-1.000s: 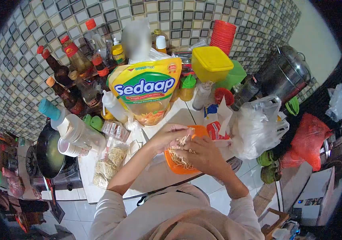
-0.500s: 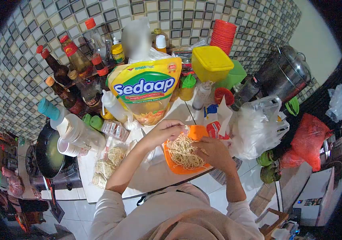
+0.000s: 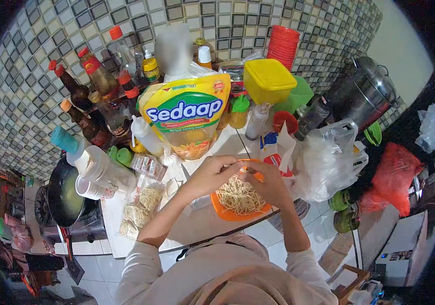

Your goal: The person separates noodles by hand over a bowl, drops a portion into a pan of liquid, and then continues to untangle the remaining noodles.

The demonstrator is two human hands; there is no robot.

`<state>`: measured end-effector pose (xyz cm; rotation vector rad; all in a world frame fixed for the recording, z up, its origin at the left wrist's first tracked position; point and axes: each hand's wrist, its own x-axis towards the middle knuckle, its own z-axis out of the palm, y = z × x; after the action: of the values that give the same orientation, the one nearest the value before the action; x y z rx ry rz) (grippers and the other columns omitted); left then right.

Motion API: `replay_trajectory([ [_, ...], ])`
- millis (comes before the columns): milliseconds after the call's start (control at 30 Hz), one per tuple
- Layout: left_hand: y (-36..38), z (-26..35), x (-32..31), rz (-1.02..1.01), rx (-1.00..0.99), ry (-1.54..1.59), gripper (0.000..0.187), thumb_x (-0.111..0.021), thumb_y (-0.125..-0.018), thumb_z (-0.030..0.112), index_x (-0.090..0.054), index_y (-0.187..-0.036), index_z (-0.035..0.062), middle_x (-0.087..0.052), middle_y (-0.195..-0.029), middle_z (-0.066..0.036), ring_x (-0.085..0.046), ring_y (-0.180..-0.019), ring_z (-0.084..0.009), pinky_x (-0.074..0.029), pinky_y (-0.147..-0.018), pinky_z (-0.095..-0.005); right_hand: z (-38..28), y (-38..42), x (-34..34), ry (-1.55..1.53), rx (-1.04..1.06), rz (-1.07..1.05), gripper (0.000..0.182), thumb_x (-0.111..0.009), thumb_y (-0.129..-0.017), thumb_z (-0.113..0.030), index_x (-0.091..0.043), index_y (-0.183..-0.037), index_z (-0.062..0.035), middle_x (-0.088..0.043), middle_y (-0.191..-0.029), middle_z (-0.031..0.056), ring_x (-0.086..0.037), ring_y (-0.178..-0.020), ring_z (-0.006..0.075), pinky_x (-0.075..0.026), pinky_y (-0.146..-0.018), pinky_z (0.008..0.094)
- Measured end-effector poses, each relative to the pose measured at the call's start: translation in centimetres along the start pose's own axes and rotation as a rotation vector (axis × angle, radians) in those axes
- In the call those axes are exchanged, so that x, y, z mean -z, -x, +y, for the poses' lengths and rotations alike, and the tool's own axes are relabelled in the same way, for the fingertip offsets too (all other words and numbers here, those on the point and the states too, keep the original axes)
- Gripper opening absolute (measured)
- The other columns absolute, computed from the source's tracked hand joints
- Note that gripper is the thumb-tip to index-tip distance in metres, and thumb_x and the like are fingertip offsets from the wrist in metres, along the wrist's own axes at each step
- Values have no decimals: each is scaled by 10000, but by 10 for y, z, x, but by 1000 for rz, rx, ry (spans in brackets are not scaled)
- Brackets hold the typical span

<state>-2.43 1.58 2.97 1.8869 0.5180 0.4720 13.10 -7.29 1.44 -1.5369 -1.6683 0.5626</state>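
Note:
An orange bowl (image 3: 235, 216) with a heap of pale noodles (image 3: 241, 196) sits near the counter's front edge. My left hand (image 3: 215, 175) is over the bowl's upper left part, its fingers pinched together. From the right, my right hand (image 3: 265, 183) reaches over the bowl, fingertips close to those of the left. Both hands seem to pinch small bits of noodle between the fingertips, too small to make out well. A clear bag of dry noodle cakes (image 3: 141, 208) lies left of my left forearm.
A large yellow Sedaap pouch (image 3: 184, 114) stands behind the bowl, with sauce bottles (image 3: 93, 73) to its left. A wok (image 3: 67, 195) sits on the stove at left. White plastic bags (image 3: 329, 162), a yellow box (image 3: 270, 81) and a steel pot (image 3: 362, 91) are at right.
My right hand has moved up from the noodles toward the bowl's far side. My left hand has shifted slightly right, and the fingertips of both hands are now together.

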Motion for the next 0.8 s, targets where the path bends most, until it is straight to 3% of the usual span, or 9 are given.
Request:
replay_trajectory([
  [167,-1,-10,-1,17,7,-9,353,-413,-888,287,-496,-698,1,-410,-575,16,-376,-554,-64,-333,-510,-229,11,-2,-2,-58,112,59,164,-545,-791,-120,-560,-898,3,-551,-742,81,-519,-619,171,-398,-570,283],
  [267,-2,-11,-2,19,-23,41,373,-411,-887,299,-545,-793,-36,-459,-564,-71,-408,-533,-113,-359,-512,-268,9,-3,-5,-99,103,95,128,-515,-808,-95,-552,-876,7,-517,-701,76,-485,-598,155,-380,-552,264],
  [400,-2,-8,-2,9,-5,109,390,-400,-893,310,-531,-762,-33,-454,-578,-26,-407,-554,-96,-357,-522,-256,6,-1,-5,-141,92,191,131,-488,-831,-98,-544,-869,14,-489,-687,59,-443,-604,119,-359,-544,232],
  [467,-2,-8,-1,-15,78,202,372,-388,-900,306,-525,-759,-10,-449,-610,18,-393,-574,-81,-354,-540,-234,10,0,-8,-190,60,210,139,-483,-839,-106,-548,-872,12,-487,-686,43,-439,-612,103,-354,-545,223],
  [533,-5,-16,-4,-14,28,294,353,-387,-902,299,-526,-774,0,-448,-627,25,-398,-593,-73,-352,-559,-217,13,0,-10,-241,28,227,147,-478,-847,-114,-552,-876,10,-485,-686,28,-434,-619,87,-349,-546,214],
  [633,-6,-17,-14,42,-16,483,315,-388,-904,280,-526,-807,15,-450,-696,19,-416,-663,-69,-349,-618,-196,14,-1,-15,-385,-58,259,135,-485,-823,-66,-559,-908,8,-547,-772,77,-495,-691,132,-392,-639,243],
  [667,-7,-16,-17,96,-7,581,296,-388,-904,268,-526,-824,19,-453,-747,6,-428,-713,-73,-348,-658,-193,13,-2,-18,-464,-83,294,156,-485,-840,-98,-563,-928,3,-525,-755,36,-461,-662,94,-370,-602,218],
  [700,-8,-16,-20,96,-7,581,296,-388,-904,268,-526,-824,19,-453,-747,6,-428,-713,-73,-348,-658,-193,13,-2,-21,-542,-109,328,178,-484,-856,-130,-568,-949,-2,-503,-737,-4,-427,-634,55,-348,-566,194],
  [800,-12,-20,-28,229,-101,475,295,-399,-898,273,-509,-762,35,-455,-873,-12,-423,-759,-75,-350,-688,-214,26,-2,-32,-587,-114,324,190,-488,-855,-128,-563,-973,0,-507,-792,2,-438,-656,62,-359,-592,199],
])
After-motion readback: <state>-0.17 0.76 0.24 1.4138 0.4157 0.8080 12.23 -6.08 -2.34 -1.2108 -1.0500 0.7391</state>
